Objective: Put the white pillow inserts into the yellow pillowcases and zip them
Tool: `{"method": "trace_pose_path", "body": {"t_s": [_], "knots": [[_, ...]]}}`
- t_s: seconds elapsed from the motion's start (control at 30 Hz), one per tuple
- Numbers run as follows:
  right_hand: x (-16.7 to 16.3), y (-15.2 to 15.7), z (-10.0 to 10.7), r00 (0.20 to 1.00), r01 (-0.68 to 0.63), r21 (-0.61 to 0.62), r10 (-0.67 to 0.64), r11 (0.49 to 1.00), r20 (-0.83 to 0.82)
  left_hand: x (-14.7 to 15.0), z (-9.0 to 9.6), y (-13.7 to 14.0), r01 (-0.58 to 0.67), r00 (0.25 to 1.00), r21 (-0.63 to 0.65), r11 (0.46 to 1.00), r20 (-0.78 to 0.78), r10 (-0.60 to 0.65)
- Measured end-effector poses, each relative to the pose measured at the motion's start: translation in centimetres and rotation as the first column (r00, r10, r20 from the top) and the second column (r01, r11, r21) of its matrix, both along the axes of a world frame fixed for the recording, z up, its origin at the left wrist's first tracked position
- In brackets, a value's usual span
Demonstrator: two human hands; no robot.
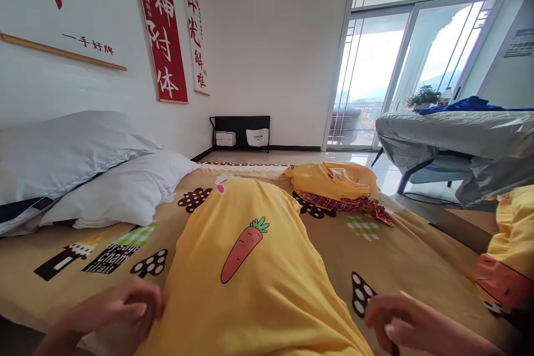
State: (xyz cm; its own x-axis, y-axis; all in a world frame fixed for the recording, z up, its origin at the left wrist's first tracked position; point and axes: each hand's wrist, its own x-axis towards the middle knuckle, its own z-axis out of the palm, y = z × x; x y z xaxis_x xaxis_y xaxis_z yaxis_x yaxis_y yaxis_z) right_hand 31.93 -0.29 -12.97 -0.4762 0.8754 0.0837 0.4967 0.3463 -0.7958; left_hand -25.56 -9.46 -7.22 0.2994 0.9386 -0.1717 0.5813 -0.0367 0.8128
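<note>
A yellow cloth with a printed carrot (250,300) lies spread lengthwise on the bed in front of me, its near end cut off by the bottom of the view. Whether it is a garment or a cover I cannot tell. My left hand (119,307) is at the cloth's left edge with fingers curled in and the thumb against them; anything pinched there is hidden. To the right of the cloth, apart from its edge, my right hand (400,320) hovers low over the bed. Its fingers are loosely bent, with a gap to the thumb, and nothing shows in them.
The patterned brown bed sheet (334,250) lies beneath. Another yellow cloth bundle (337,181) with red plaid sits at the far side. White pillows (112,189) rest at left. More yellow fabric (513,233), a cardboard box (467,228) and a covered table (450,133) stand right.
</note>
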Motion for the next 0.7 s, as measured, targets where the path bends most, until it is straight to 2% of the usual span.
{"method": "trace_pose_path", "body": {"t_s": [0.03, 0.07, 0.13, 0.23, 0.37, 0.53, 0.63, 0.7], "knots": [[-0.3, 2.2, 1.7, 0.997, -0.079, -0.115, 0.082, 0.990, 0.015, -0.6, 0.8, 1.8, -0.014, 1.000, -0.059, 0.998, -0.006, 0.014], [-0.7, 4.5, 3.0, 0.997, -0.075, -0.142, 0.076, 0.987, 0.004, -1.1, 1.3, 3.7, -0.068, 0.997, -0.086, 0.994, -0.040, 0.065], [-2.1, 9.0, 4.3, 1.000, 0.030, -0.130, -0.029, 0.991, 0.010, -2.2, 1.7, 7.6, -0.259, 0.960, -0.028, 0.966, -0.114, 0.254], [-5.3, 14.8, 4.2, 0.963, 0.269, -0.070, -0.269, 0.960, 0.009, -2.9, 1.8, 13.2, -0.470, 0.875, 0.058, 0.881, -0.101, 0.474], [-10.8, 20.5, 3.1, 0.913, 0.408, 0.026, -0.408, 0.913, 0.010, -0.9, 1.8, 19.7, -0.611, 0.786, 0.087, 0.787, -0.044, 0.616], [-16.3, 24.5, 1.3, 0.842, 0.532, 0.101, -0.538, 0.841, 0.039, 2.5, -0.4, 25.8, -0.639, 0.760, 0.211, 0.740, 0.023, 0.649], [-17.3, 25.2, -0.3, 0.833, 0.543, 0.131, -0.551, 0.830, 0.038, 2.8, -2.4, 27.1, -0.663, 0.745, 0.263, 0.701, 0.134, 0.654], [-16.9, 25.1, -1.1, 0.830, 0.545, 0.162, -0.556, 0.823, 0.033, 2.5, -3.3, 27.1, -0.672, 0.740, 0.245, 0.698, 0.230, 0.632]]}}
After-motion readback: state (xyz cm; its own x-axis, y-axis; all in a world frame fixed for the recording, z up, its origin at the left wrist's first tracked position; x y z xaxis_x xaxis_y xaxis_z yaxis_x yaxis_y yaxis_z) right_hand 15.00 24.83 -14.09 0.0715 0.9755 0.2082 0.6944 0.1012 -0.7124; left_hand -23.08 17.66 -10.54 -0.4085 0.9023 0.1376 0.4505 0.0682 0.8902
